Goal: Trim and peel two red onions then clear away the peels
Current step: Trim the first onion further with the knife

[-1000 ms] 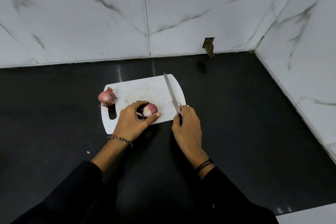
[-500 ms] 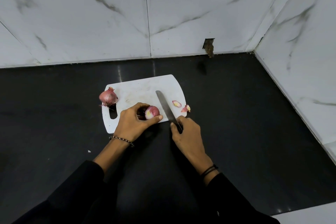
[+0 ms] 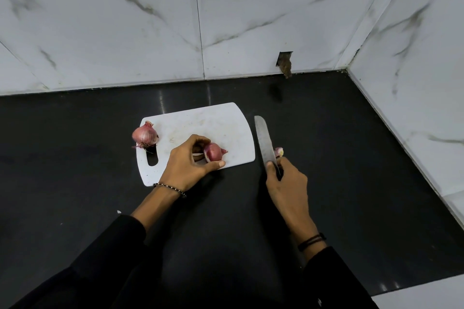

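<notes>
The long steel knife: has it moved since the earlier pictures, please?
Yes: the knife moved right, off the white plastic cutting board, now beside it.

We have a glossy black bench (image 3: 351,158) running into its back right corner. A white cutting board (image 3: 200,123) lies near its middle. Just right of the board we see a small onion scrap (image 3: 278,152), and a white speck (image 3: 118,211) toward the front left.

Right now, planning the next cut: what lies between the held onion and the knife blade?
Head view: only bare cutting board and a strip of black counter lie between the onion in the left hand and the knife.
</notes>
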